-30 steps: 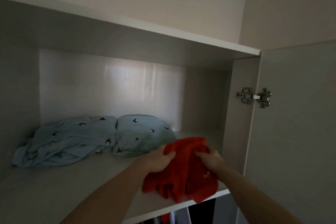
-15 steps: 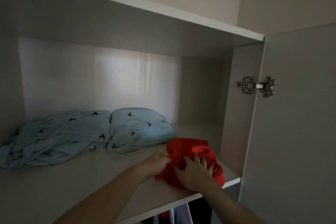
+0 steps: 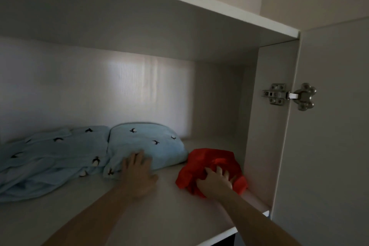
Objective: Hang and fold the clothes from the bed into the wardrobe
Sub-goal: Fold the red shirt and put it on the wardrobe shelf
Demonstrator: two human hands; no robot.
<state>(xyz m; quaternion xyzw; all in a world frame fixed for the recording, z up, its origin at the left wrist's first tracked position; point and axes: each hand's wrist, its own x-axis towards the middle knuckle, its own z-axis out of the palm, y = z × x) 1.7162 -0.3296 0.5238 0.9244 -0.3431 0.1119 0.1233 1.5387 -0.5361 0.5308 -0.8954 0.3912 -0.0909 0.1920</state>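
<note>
R hand (image 3: pixel 214 182) on red garment (image 3: pixel 211 161)

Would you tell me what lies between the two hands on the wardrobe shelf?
In the head view, only bare white shelf lies between the left hand and the right hand, which presses the red garment.
</note>
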